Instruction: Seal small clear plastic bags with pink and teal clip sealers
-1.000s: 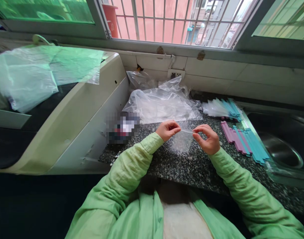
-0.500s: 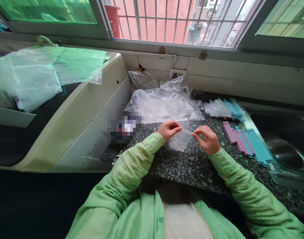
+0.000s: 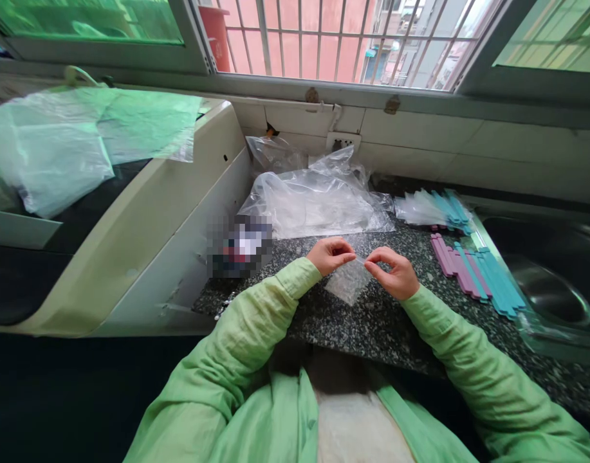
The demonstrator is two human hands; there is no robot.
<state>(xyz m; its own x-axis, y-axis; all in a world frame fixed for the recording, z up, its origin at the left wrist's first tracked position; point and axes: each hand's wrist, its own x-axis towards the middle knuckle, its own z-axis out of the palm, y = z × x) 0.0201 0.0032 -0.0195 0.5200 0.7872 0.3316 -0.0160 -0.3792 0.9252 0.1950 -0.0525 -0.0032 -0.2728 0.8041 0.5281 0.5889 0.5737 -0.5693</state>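
A small clear plastic bag point(image 3: 349, 283) hangs between my two hands over the dark speckled counter point(image 3: 343, 328). My left hand point(image 3: 331, 254) pinches its top edge between thumb and fingers. On the same edge, a short way to the right, my right hand point(image 3: 394, 271) has thumb and fingertips closed. The bag looks flat, and I cannot make out anything inside it. Just behind my hands lies a large crumpled clear plastic bag point(image 3: 318, 202) with whitish contents.
Pink strips point(image 3: 446, 257) and teal strips point(image 3: 500, 283) lie right of my hands. Behind them is a pile of small clear bags point(image 3: 417, 207) with teal strips. A sink point(image 3: 550, 289) is at far right. A blurred-out item point(image 3: 241, 247) sits left, beside a beige machine point(image 3: 179, 218).
My right hand has slid left along the bag's top edge, so the gap between my hands is smaller. My left hand has stayed nearly in place.
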